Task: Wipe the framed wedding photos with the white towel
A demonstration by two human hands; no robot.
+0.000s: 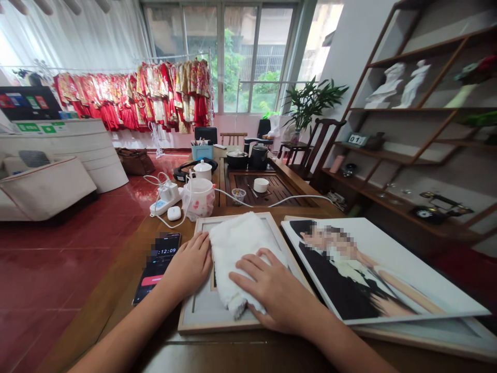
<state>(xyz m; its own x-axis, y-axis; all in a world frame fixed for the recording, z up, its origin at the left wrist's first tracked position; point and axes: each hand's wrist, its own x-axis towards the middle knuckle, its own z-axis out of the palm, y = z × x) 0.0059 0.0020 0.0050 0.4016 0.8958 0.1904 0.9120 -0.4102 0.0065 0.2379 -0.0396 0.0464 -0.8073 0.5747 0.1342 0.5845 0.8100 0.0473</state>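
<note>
A white fluffy cloth is spread over a light wood picture frame that lies flat on the wooden table. My right hand presses on the cloth, its fingers spread across the lower right part. Along the frame's left side rests my left hand, fingers stretched out, the tips at the cloth's edge. The cloth hides much of the frame's middle. To the right, a large photo print of a dressed-up figure lies on top of another frame.
Beside my left forearm lies a phone with its screen lit. Behind the frame are a power strip, a bagged container, a tea tray with a white cup, and a white cable. Shelves stand at the right.
</note>
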